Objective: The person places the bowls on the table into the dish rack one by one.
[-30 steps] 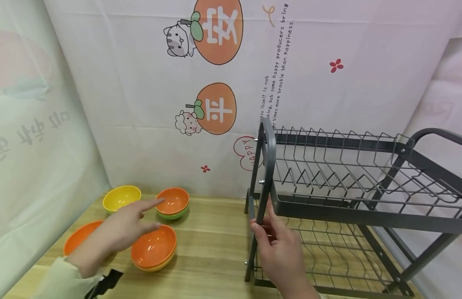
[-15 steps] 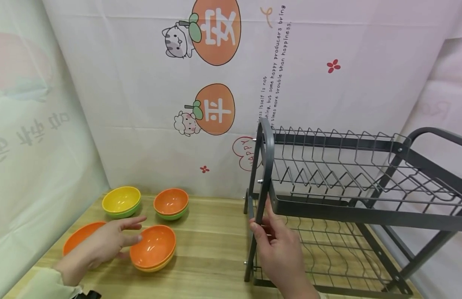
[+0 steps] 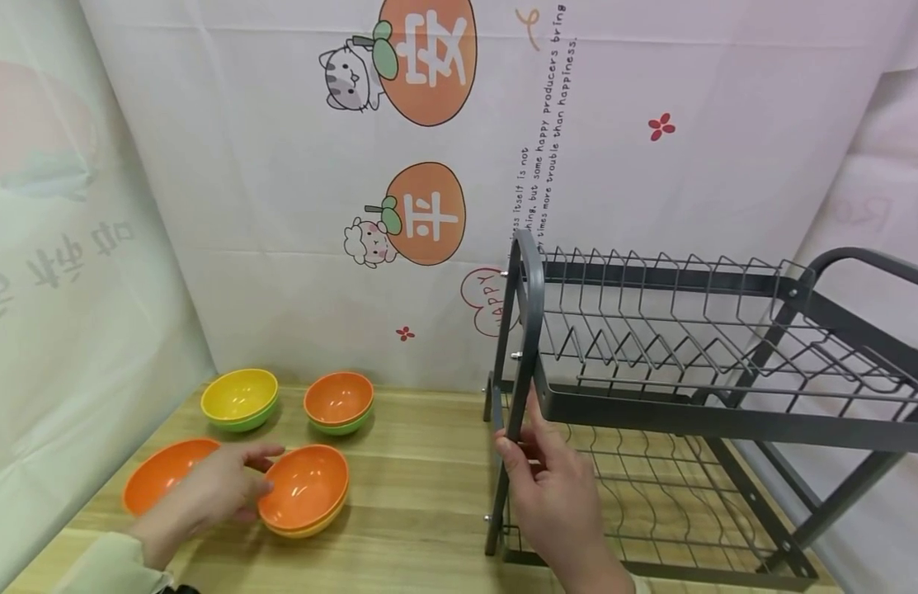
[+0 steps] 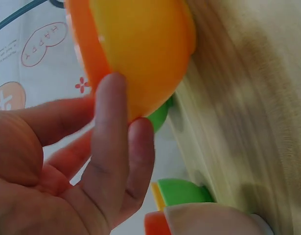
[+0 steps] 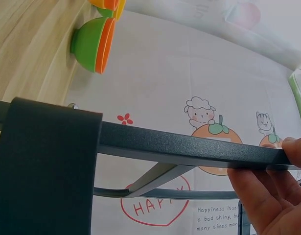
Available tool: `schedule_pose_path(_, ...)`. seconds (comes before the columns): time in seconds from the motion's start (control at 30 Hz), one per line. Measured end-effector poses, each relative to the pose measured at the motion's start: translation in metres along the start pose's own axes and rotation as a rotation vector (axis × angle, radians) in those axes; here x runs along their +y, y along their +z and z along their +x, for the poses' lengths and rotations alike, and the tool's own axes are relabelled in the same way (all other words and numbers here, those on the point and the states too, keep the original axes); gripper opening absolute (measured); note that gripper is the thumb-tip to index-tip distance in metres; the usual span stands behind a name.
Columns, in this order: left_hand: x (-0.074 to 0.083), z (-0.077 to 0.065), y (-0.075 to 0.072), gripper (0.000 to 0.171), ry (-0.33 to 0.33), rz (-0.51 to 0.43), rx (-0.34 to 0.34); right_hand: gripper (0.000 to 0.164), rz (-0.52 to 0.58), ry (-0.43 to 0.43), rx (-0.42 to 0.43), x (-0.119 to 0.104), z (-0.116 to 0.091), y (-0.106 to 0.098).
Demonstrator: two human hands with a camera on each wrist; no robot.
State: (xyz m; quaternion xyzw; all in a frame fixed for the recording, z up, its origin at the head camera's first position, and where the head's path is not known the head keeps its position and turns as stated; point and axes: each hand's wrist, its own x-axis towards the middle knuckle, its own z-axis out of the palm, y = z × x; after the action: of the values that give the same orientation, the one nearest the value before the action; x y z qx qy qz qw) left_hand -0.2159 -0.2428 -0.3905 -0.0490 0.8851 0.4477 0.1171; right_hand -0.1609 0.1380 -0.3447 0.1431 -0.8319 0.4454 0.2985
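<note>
1. Where the wooden table [image 3: 421,478] extends right, a dark two-tier rack [image 3: 652,412] stands.
2. The right hand [image 3: 558,503] grips the rack's left-end post, thumb and fingers curled round it.
3. The left hand [image 3: 217,487], half-bent, touches the near bowl stack [image 3: 308,488], orange over yellow, at its left edge; whether it pinches, I cannot tell.
4. Farther left sits an orange bowl [image 3: 162,472]; far behind, a yellow-over-green pair [image 3: 239,396].

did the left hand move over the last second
Yes: against the back orange bowl in the head view, the left hand has moved down and slightly left, from overlapping that bowl to the left edge of the front-right orange bowl.
</note>
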Motion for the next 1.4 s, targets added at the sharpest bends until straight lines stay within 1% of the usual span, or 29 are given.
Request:
schedule_pose_path(0.13,-0.0047,0.0027,0.002,0.049,-0.004,0.011,0.034,0.066,0.012,-0.008,-0.001,-0.0014,0.0003,0.0001)
schedule_pose_path(0.27,-0.0048,0.005,0.0016,0.048,-0.004,0.015,0.04,0.067,0.026,-0.032,0.01,-0.0014,0.0003,0.0)
schedule_pose_path(0.5,-0.0029,0.0048,0.0028,0.043,-0.015,0.022,0.046,0.067,0.057,-0.04,0.002,-0.0014,0.0,0.0009)
schedule_pose_path(0.6,-0.0032,0.0053,0.0028,0.05,-0.006,0.021,0.04,0.068,0.061,-0.038,-0.002,-0.0009,0.0001,0.0014)
schedule_pose_path(0.73,-0.0048,0.0033,0.0022,0.067,0.04,0.028,0.016,0.068,0.038,-0.035,0.0,0.0002,-0.0005,0.0016)
schedule_pose_path(0.8,-0.0054,0.0013,0.001,0.069,0.045,0.037,-0.001,0.068,0.028,-0.039,0.003,0.0005,-0.0008,0.0017)
schedule_pose_path(0.87,-0.0057,-0.0001,-0.0009,0.065,0.048,0.064,-0.018,0.068,0.019,-0.045,0.007,0.0009,-0.001,0.0018)
schedule_pose_path(0.93,-0.0057,-0.001,-0.0018,0.058,0.051,0.1,-0.025,0.068,0.014,-0.051,0.01,0.001,-0.0009,0.0019)
schedule_pose_path(1.07,-0.0056,-0.0009,0.0013,0.051,0.072,0.139,-0.006,0.068,0.008,-0.066,0.022,0.0011,-0.0006,0.0016)
schedule_pose_path(1.17,-0.005,-0.001,0.0047,0.051,0.065,0.133,0.023,0.067,0.016,-0.087,0.028,0.0004,-0.0001,0.0012)
schedule_pose_path(1.27,-0.004,-0.001,0.0054,0.053,0.072,0.138,0.038,0.066,0.027,-0.099,0.029,-0.0004,0.0002,0.0012)
schedule_pose_path(1.4,-0.0023,-0.0016,0.0049,0.052,0.096,0.167,0.054,0.067,0.031,-0.074,0.021,0.0,-0.0003,0.0018)
